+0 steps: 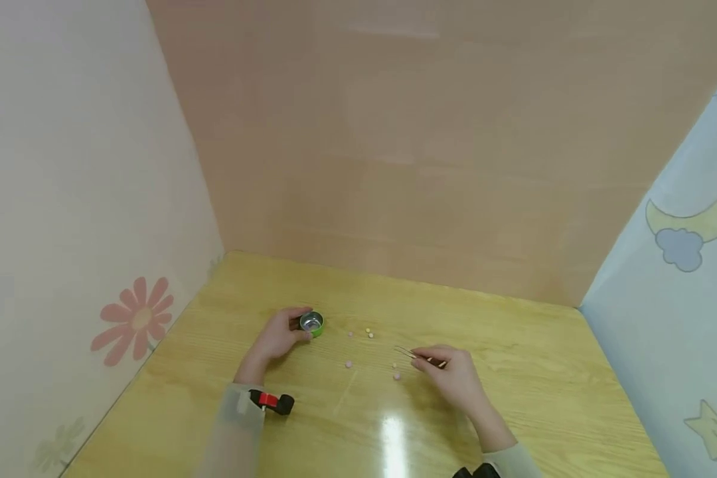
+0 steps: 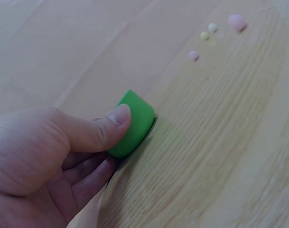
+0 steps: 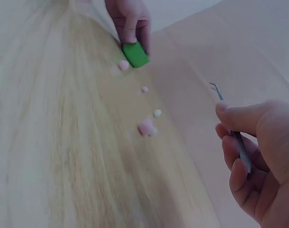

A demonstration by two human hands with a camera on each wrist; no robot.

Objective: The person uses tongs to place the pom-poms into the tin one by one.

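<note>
My left hand (image 1: pixel 277 337) holds a small round green cup (image 2: pixel 140 118) with a shiny metal inside, thumb on its near wall. In the head view the cup is upright with its mouth facing up, low over the table at left of centre. My right hand (image 1: pixel 454 377) pinches slim metal tweezers (image 3: pixel 242 151) between thumb and fingers. Their thin, bent tips point left, slightly apart, with nothing between them. Between the hands lie several small balls: a pink ball (image 1: pixel 397 376) and a pale one (image 1: pixel 394 365) near the tweezers, another pink ball (image 1: pixel 348 364) closer to the cup.
Farther back on the wood-grain table (image 1: pixel 532 372) lie a white ball (image 1: pixel 370 335), a yellow ball (image 1: pixel 367 330) and a smaller pink ball (image 1: pixel 350 333). A tan panel (image 1: pixel 394 166) rises behind the table, with a flowered wall (image 1: pixel 66 166) at left and a moon-patterned one (image 1: pixel 633 285) at right.
</note>
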